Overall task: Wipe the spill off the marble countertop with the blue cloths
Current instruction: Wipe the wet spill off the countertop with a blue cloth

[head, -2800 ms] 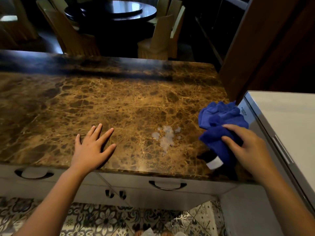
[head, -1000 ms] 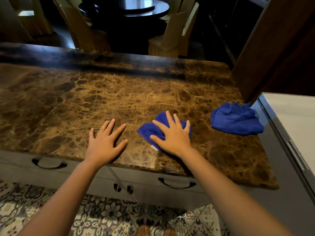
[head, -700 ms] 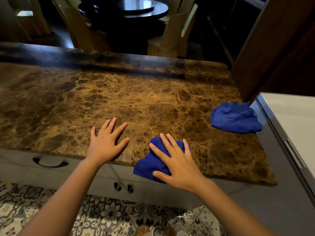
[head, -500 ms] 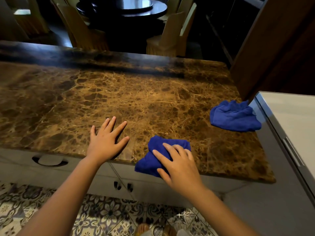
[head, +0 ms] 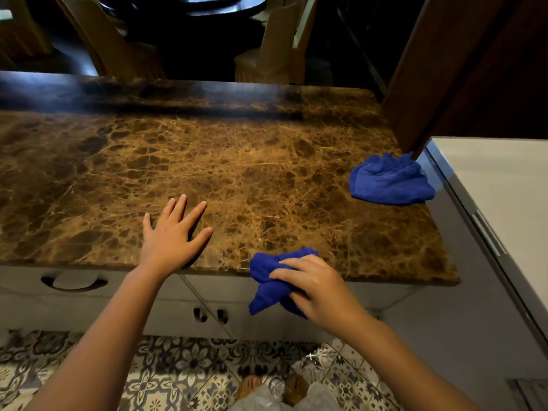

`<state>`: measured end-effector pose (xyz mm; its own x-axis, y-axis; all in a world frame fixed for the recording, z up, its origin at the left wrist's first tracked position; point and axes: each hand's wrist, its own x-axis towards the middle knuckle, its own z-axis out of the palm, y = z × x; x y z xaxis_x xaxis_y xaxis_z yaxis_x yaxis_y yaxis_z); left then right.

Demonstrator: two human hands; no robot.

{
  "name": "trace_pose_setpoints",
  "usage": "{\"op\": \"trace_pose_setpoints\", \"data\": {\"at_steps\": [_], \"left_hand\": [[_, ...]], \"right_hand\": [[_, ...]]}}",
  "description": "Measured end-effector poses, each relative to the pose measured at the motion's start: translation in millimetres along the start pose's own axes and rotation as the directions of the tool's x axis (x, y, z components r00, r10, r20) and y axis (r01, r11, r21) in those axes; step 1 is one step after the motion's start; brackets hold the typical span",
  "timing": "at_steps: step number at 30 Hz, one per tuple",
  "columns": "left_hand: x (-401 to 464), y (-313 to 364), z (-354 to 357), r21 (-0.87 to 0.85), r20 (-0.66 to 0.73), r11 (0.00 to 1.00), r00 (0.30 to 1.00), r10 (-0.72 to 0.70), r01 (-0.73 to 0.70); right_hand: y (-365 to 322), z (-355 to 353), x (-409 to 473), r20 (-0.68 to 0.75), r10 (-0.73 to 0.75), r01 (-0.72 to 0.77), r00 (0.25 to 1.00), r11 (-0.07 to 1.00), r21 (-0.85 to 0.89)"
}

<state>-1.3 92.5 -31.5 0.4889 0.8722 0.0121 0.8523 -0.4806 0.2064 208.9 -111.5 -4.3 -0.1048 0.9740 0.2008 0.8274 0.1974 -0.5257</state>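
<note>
My right hand (head: 314, 289) grips a bunched blue cloth (head: 268, 280) at the front edge of the brown marble countertop (head: 207, 161); most of the cloth hangs off the edge in front of the drawers. My left hand (head: 172, 235) lies flat on the marble with fingers spread, holding nothing. A second blue cloth (head: 388, 182) lies crumpled at the counter's right edge. No white spill shows on the marble.
A white appliance (head: 498, 209) stands against the counter's right side, with a dark wooden panel (head: 444, 69) behind it. White drawers with handles (head: 74, 281) sit under the counter. Chairs (head: 275, 46) and a dark round table stand beyond. A plastic bag (head: 284, 393) lies on the patterned floor.
My right hand took one blue cloth, pressed it over the spill, dragged it toward me to the front edge and bunched it up. The white spill is gone. My left hand stayed put.
</note>
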Motion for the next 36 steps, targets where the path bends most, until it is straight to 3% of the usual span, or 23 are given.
{"op": "trace_pose_setpoints", "data": {"at_steps": [3,6,14,17,21,25,30,36], "left_hand": [[0.1,0.6,-2.4,-0.013,0.021,1.000,1.000,-0.001,0.002],[3.1,5.6,-5.5,-0.036,0.067,0.998,0.997,-0.039,0.042],[2.7,26.8,0.2,-0.096,-0.036,0.988,0.991,-0.128,0.124],[7.7,31.5,-0.4,-0.141,-0.022,0.972,0.981,-0.194,0.189],[6.3,37.7,1.3,-0.093,-0.010,0.977,0.981,-0.194,0.192],[1.4,39.4,-0.7,-0.068,-0.005,0.981,0.983,-0.183,0.183],[-0.6,41.8,-1.6,-0.059,-0.004,0.982,0.984,-0.180,0.180],[-1.1,39.7,1.3,-0.047,-0.018,0.983,0.984,-0.180,0.179]], "right_hand": [[3.2,-19.1,-12.0,-0.061,0.164,-0.149,0.985,0.970,0.193],[9.0,-47.8,-22.8,-0.138,0.253,-0.213,0.958,0.944,0.252],[58.2,-144.9,-46.3,-0.314,0.306,-0.311,0.899,0.950,0.033],[77.6,-163.6,-52.9,-0.265,0.347,-0.367,0.899,0.930,-0.025],[99.9,-150.7,-55.1,-0.059,0.499,-0.503,0.864,0.855,-0.127],[104.0,-108.5,-55.2,-0.224,0.612,-0.647,0.759,0.746,-0.154],[108.5,-68.6,-62.5,-0.334,0.537,-0.624,0.775,0.735,-0.266],[130.2,-76.6,-78.4,-0.098,0.487,-0.479,0.868,0.768,-0.425]]}}
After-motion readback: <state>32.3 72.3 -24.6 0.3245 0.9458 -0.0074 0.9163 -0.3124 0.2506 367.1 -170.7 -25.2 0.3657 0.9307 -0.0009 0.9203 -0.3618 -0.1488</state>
